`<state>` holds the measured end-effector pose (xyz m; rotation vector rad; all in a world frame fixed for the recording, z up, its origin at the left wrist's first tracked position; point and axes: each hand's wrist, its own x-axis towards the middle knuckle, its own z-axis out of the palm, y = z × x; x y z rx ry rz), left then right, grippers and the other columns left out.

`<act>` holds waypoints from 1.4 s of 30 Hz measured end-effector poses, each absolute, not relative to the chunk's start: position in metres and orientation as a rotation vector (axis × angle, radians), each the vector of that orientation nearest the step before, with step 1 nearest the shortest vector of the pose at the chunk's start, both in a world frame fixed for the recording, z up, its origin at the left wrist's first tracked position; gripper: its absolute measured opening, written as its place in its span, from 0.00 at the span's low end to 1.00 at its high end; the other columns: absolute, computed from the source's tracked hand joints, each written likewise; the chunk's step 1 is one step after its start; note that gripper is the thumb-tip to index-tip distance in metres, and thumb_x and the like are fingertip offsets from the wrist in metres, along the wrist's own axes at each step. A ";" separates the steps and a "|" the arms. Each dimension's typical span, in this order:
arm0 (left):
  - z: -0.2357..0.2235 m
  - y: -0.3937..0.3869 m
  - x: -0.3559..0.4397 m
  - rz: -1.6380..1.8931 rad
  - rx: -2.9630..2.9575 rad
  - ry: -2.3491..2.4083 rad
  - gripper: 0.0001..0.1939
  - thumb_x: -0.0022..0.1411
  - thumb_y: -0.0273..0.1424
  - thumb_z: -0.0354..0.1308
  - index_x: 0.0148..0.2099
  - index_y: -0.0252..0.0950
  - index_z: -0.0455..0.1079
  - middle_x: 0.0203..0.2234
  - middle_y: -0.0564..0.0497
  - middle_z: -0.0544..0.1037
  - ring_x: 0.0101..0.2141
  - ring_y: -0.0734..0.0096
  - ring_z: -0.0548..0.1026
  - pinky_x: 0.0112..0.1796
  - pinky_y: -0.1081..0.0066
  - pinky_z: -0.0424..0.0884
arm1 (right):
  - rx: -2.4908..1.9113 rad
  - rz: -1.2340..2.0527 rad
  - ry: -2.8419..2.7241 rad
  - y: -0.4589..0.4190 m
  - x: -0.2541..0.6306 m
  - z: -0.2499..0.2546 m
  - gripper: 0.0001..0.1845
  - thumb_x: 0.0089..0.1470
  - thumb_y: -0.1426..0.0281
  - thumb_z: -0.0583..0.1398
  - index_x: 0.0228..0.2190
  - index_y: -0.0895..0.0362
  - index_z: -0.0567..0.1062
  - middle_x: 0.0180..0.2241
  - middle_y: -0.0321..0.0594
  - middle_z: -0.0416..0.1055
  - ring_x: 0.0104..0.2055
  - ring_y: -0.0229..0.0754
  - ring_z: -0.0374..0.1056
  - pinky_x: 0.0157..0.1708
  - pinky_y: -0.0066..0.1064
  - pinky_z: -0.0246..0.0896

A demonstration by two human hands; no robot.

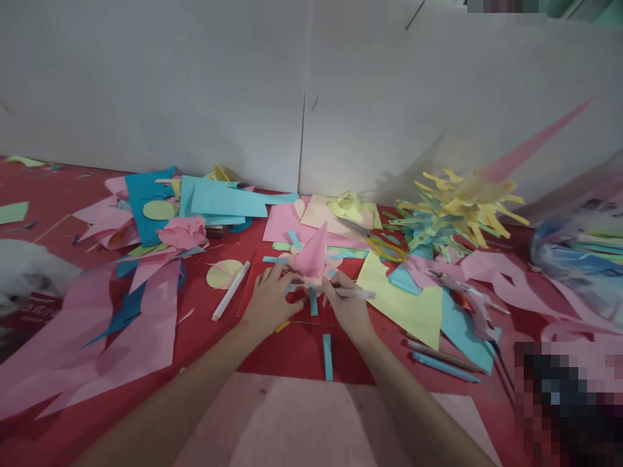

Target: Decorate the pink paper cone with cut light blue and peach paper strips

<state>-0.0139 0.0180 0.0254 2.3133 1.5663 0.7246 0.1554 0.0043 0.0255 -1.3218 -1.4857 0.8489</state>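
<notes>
A pink paper cone (313, 254) stands point up on a pale petal-shaped paper base, with light blue paper strips (314, 302) sticking out around it. At the left edge of the base, my left hand (272, 295) rests with its fingers spread and a gap between thumb and forefinger. My right hand (344, 305) is at the right side, closed around a pale pen (357, 294) that points out to the right. Its fingertips touch the base, where small dark marks show. The pen's tip is hidden. Nearer to me lies a loose blue strip (328, 357).
A white marker (231, 292) and a yellow paper disc (224, 274) lie left. Yellow-handled scissors (384, 246) lie behind, right. Further right are a pink glue gun (479, 311), pens (445, 366) and a fringed paper piece (462, 204). Pink paper (141, 331) covers the left; a white board stands behind.
</notes>
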 end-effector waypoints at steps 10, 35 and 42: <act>0.026 0.018 -0.016 0.677 2.325 1.553 0.14 0.50 0.32 0.57 0.42 0.43 0.67 0.41 0.51 0.67 0.42 0.61 0.64 0.42 0.59 0.62 | -1.403 0.814 -1.473 0.003 0.154 0.028 0.16 0.54 0.62 0.53 0.18 0.54 0.60 0.15 0.29 0.60 0.19 0.33 0.57 0.24 0.26 0.52; 0.025 0.016 -0.018 0.636 2.336 1.523 0.14 0.52 0.33 0.56 0.44 0.43 0.66 0.44 0.51 0.65 0.44 0.60 0.64 0.43 0.59 0.60 | -1.406 0.808 -1.472 -0.001 0.154 0.028 0.17 0.51 0.68 0.54 0.15 0.54 0.58 0.11 0.27 0.57 0.17 0.33 0.56 0.23 0.26 0.52; 0.028 0.014 -0.018 0.646 2.335 1.519 0.14 0.54 0.36 0.55 0.45 0.44 0.66 0.45 0.51 0.66 0.45 0.61 0.63 0.44 0.60 0.60 | -1.344 0.874 -1.345 -0.011 0.158 0.024 0.17 0.53 0.65 0.54 0.16 0.54 0.58 0.10 0.27 0.56 0.18 0.35 0.60 0.25 0.26 0.56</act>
